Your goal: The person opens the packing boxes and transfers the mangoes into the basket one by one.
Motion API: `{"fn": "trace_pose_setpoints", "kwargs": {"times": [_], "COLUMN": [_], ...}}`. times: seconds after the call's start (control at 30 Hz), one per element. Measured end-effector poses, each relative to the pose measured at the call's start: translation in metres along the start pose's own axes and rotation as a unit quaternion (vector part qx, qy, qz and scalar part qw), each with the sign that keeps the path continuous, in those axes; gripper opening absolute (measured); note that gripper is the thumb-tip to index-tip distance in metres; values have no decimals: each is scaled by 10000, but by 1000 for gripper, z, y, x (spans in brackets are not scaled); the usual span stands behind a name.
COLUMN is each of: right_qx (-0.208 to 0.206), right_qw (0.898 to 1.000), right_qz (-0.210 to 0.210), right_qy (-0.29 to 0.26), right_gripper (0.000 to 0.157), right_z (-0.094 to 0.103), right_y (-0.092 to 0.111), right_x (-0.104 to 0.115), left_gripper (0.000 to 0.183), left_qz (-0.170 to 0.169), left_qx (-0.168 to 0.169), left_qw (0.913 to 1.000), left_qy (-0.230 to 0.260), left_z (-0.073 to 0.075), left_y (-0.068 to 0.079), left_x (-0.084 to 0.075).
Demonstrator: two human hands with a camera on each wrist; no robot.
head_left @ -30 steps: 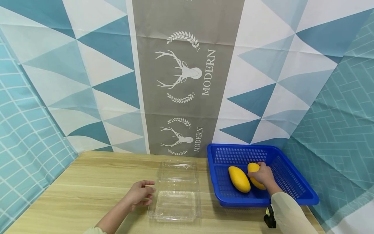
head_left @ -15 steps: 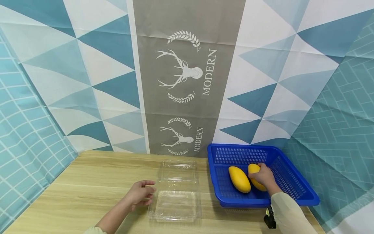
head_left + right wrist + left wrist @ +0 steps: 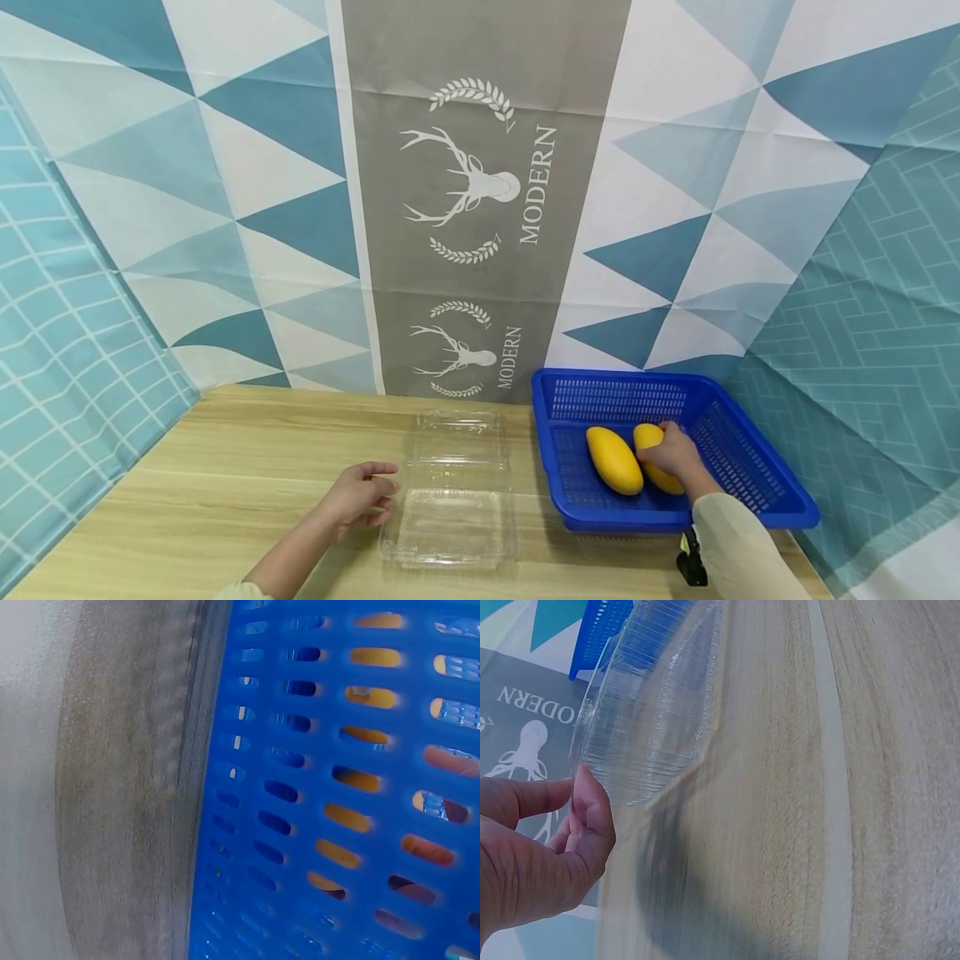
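Observation:
A clear plastic clamshell box (image 3: pixel 453 525) lies unfolded on the wooden table, its two halves one behind the other. At its left edge is my left hand (image 3: pixel 358 497); in the left wrist view thumb and bent forefinger pinch the thin rim of the box (image 3: pixel 649 712). My right hand (image 3: pixel 675 457) reaches into a blue plastic basket (image 3: pixel 630 518) and grips a yellow mango (image 3: pixel 648 435), partly covered by the fingers. Another mango (image 3: pixel 615 461) lies just left of it in the basket. Through the basket's slots the right wrist view shows only bits of yellow fruit (image 3: pixel 346 817) and fingers (image 3: pixel 427 850).
The basket stands at the table's right back, its wall between the right wrist camera and the fruit. Behind the wooden table (image 3: pixel 225 467) hangs a patterned cloth (image 3: pixel 465 333). A black strap-like object (image 3: pixel 692 558) is at the right wrist.
The right hand and the mango in it have shifted very slightly left and toward the front of the basket. The left hand and the box have stayed in place.

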State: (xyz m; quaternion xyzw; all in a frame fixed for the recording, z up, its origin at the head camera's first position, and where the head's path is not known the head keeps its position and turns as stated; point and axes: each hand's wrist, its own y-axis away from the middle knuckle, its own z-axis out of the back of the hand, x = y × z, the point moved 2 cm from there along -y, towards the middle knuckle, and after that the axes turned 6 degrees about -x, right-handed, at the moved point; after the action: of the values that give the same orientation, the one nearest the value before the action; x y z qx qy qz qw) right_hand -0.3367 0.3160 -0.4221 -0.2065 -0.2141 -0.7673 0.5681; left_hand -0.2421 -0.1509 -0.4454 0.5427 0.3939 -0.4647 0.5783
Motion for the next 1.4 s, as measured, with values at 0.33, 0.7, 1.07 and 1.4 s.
{"fn": "trace_pose_setpoints", "kwargs": {"times": [0.33, 0.7, 1.07, 1.4], "right_qx": [53, -149, -312, -552], "right_qw": [9999, 9990, 9980, 9962], "right_qz": [44, 334, 401, 607], "right_qy": [157, 247, 374, 280], "right_gripper": [81, 73, 62, 56], "right_z": [1, 10, 19, 26], "right_y": [-1, 5, 3, 13], "right_x": [-2, 1, 1, 13], "left_gripper": [49, 46, 44, 39], "left_qz": [-5, 97, 140, 143], "left_qx": [-4, -260, -452, -603], "left_qw": [10000, 9995, 9986, 9977], "left_qy": [-24, -140, -216, -281], "left_z": [-2, -5, -9, -6], "left_y": [-1, -2, -7, -7], "left_x": [-1, -3, 0, 3]}}
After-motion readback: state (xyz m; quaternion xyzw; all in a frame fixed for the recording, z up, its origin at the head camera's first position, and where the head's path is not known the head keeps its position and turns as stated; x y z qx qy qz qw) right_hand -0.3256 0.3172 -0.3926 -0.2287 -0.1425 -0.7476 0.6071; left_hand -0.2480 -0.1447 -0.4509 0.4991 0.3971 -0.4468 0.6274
